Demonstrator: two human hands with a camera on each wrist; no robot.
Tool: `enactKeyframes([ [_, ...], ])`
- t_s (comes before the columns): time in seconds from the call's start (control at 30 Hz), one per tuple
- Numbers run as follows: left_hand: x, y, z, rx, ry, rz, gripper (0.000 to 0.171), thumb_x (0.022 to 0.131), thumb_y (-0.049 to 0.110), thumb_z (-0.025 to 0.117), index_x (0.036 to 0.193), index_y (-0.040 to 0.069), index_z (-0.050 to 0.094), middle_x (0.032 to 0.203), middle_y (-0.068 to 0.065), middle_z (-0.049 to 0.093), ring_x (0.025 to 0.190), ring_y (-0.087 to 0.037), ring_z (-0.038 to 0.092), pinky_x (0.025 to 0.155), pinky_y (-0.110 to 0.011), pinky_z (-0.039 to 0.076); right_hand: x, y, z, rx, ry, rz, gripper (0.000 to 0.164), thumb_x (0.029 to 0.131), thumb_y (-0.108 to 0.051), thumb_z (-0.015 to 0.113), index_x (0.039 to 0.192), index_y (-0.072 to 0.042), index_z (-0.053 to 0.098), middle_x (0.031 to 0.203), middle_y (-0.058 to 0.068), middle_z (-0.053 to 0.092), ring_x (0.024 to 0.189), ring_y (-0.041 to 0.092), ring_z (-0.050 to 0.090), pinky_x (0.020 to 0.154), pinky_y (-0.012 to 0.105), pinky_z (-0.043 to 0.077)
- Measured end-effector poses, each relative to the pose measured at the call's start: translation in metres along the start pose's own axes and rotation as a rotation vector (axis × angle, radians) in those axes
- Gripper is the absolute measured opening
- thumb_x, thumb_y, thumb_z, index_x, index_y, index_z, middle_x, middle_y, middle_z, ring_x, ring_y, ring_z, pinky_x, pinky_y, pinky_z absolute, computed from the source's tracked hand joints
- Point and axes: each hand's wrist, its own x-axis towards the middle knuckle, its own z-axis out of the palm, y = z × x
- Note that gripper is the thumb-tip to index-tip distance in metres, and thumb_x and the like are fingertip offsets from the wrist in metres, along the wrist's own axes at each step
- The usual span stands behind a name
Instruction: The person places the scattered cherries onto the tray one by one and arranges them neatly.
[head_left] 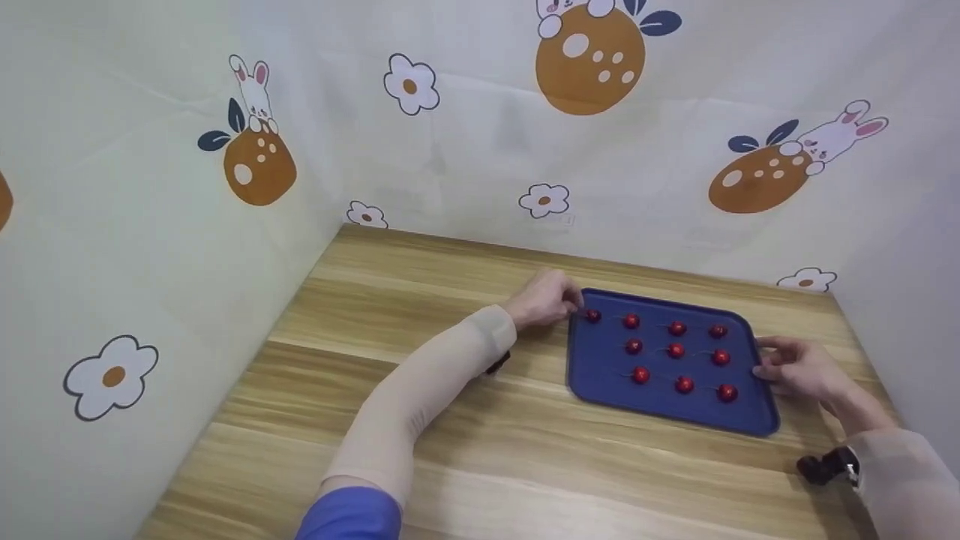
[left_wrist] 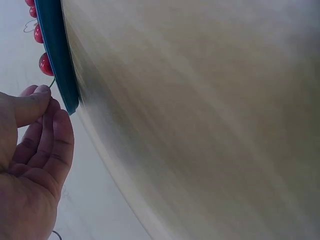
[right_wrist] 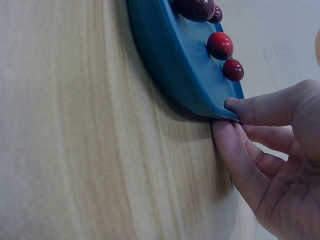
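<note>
A blue tray (head_left: 600, 390) lies on the wooden table, with several red cherries in rough rows on it. At the tray's far left corner, my left hand (head_left: 546, 298) pinches the thin green stem of a cherry (left_wrist: 46, 64) between thumb and forefinger. That cherry sits just inside the rim, at the left end of the back row. Across the tray, my right hand (head_left: 806, 369) grips the right rim, thumb on top and fingers underneath, as the right wrist view shows. Nearest that hand are a cherry (head_left: 721, 357) and another cherry (right_wrist: 220, 46).
The wooden table (head_left: 480, 450) stretches left of and in front of the tray. Behind and at both sides stand pale cloth walls (head_left: 465, 150) printed with rabbits, oranges and flowers. A black wrist device (head_left: 827, 465) sits below the right hand.
</note>
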Motion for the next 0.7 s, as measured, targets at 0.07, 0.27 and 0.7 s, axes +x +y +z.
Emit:
enactKeyframes([
  [0.07,0.002,0.001,0.001,0.005,-0.007,0.016,0.018,0.101,0.005,0.075,0.108,0.013,0.089,0.112,-0.002,0.088,0.113,-0.022,0.079,0.107,-0.035,0.061,-0.001,0.0,0.0,0.013,0.0,0.004,0.078,0.103,-0.004,0.076,0.163,0.021,0.032,0.101,0.001,0.075,0.086,0.002,0.075,0.079,0.027,0.069],
  [0.27,0.006,0.001,0.004,0.045,-0.04,0.085,0.019,0.1,0.002,0.074,0.108,0.01,0.089,0.115,-0.004,0.088,0.115,-0.025,0.08,0.108,-0.039,0.062,-0.001,-0.001,0.002,0.033,0.0,0.01,0.08,0.102,-0.004,0.077,0.163,0.019,0.032,0.101,-0.002,0.073,0.086,0.002,0.075,0.079,0.026,0.068],
  [0.7,0.012,0.001,0.007,0.136,-0.032,0.102,0.024,0.095,0.007,0.073,0.106,0.019,0.091,0.117,0.001,0.088,0.118,-0.023,0.08,0.106,-0.038,0.063,-0.001,0.0,0.002,0.014,-0.001,0.007,0.074,0.103,0.0,0.073,0.162,0.021,0.033,0.098,-0.002,0.072,0.084,0.002,0.073,0.076,0.025,0.068],
])
